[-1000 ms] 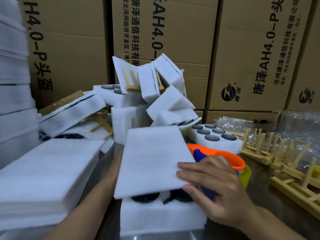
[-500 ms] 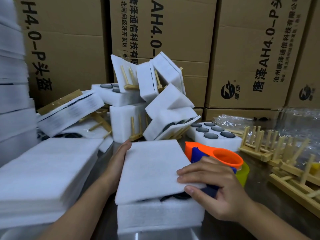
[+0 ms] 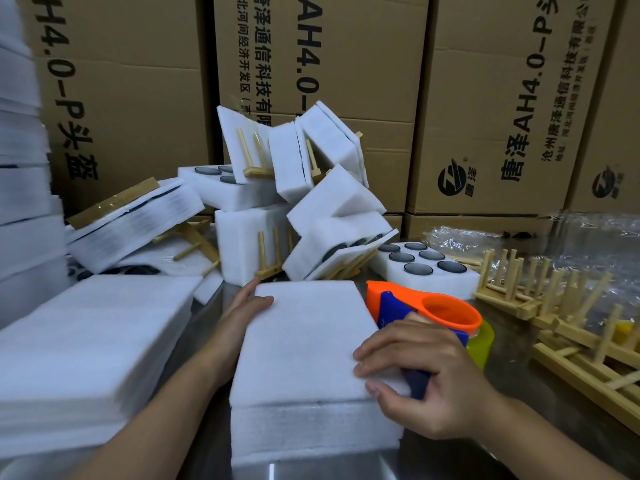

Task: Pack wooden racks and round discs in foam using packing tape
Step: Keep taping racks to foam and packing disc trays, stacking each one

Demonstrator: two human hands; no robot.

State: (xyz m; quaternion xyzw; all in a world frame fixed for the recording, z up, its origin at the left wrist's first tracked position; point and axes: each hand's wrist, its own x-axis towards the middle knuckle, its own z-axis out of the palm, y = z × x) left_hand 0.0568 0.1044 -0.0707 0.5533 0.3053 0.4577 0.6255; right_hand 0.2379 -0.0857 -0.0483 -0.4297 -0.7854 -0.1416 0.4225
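A white foam lid (image 3: 304, 344) lies flat on a thick foam block (image 3: 311, 431) in front of me; what the block holds is hidden. My left hand (image 3: 239, 313) rests against the lid's far left corner, thumb on top. My right hand (image 3: 433, 386) holds the blue handle of the orange tape dispenser (image 3: 446, 311) while its fingers press the lid's right edge. Behind the dispenser, a foam tray (image 3: 464, 284) shows several dark round discs (image 3: 418, 269). Bare wooden racks (image 3: 519, 289) lie at the right.
A stack of foam sheets (image 3: 86, 334) stands at my left. A pile of wrapped foam packs (image 3: 311, 202) with rack ends sticking out leans against cardboard boxes (image 3: 485, 116) at the back. Clear plastic bags (image 3: 588, 237) lie behind the racks.
The foam lid, tilted up a second ago with dark discs showing beneath, has come down flat onto the block and covers them. Both hands followed it down.
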